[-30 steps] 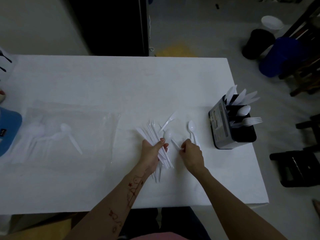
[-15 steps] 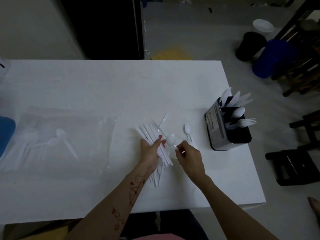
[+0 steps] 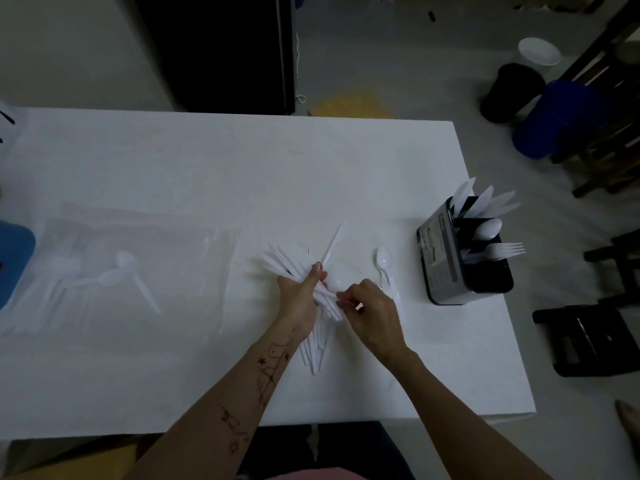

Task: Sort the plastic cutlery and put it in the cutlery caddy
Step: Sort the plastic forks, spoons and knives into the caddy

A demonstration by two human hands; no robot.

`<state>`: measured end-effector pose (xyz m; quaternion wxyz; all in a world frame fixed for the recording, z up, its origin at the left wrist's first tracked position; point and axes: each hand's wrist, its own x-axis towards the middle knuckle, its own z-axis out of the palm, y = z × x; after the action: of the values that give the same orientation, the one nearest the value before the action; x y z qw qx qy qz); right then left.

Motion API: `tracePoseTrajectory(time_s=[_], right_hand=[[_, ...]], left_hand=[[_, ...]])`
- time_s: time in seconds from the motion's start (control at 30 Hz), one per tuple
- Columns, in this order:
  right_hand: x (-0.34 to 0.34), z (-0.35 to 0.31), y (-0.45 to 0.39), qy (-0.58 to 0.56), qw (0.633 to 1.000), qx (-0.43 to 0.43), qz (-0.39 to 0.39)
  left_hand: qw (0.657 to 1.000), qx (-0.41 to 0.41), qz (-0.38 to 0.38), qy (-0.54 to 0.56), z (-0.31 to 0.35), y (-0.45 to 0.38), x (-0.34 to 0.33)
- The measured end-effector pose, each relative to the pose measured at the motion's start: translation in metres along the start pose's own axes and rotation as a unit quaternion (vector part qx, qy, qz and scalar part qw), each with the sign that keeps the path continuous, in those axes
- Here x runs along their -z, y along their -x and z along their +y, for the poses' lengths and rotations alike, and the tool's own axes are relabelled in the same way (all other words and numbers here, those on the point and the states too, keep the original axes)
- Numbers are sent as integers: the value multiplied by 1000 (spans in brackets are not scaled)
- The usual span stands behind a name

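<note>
Standing at the near long edge of a white rectangular table (image 3: 194, 168), with bare white surface stretching across the far half and to the near right corner. Sitting close to the right edge: a black box-shaped cutlery caddy (image 3: 464, 271) with a grey labelled side, holding white plastic knives (image 3: 485, 202) in the far compartment, a white plastic spoon (image 3: 487, 228) in the middle one and white plastic forks (image 3: 502, 251) in the near one. Lying flat on the left part of the table: a clear plastic bag (image 3: 138, 271) with more white cutlery showing faintly through it.

Gripping a fanned bundle of white plastic cutlery (image 3: 294, 265) in the left hand (image 3: 301, 296), fingers curled round the handles, near the middle of the table; handle ends of the bundle poking out toward the near edge. Pinching at the bundle's right side with the right hand (image 3: 374, 313), fingers curled; exactly which piece is caught cannot be told. Both hands nearly touching. Lying loose just beyond the bundle: a single white plastic knife (image 3: 334, 242), angled away. Lying between the hands and the caddy: a single white plastic spoon (image 3: 382, 259), bowl pointing away.
</note>
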<state>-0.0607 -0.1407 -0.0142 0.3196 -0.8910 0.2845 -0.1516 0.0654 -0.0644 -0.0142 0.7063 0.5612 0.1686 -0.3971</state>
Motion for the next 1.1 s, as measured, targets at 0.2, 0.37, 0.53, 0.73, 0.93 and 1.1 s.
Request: tracePoseTrajectory(time_s=[0.2,0.37,0.53,0.73,0.93,1.1], right_hand=[[0,-10,-35,-106,982,-150,-44],[-27,-13,-97,-18,943,-329,-52],[-41,-9,-109,-112,903,-413,-46],[-11,-17,-100,-246,885,-374,128],[19,-30,-51,-313,901,-297,-52],[18,-28,-17,-297,887,-338,-104]], left_hand=[[998,-16,56,-33,16,-8,13],[994,-13,35,-101,22,-6,37],[995,-7,-8,-97,25,4,50],[996,58,-66,-33,34,7,44],[993,25,-96,-62,28,10,25],[990,18,-124,-66,20,13,13]])
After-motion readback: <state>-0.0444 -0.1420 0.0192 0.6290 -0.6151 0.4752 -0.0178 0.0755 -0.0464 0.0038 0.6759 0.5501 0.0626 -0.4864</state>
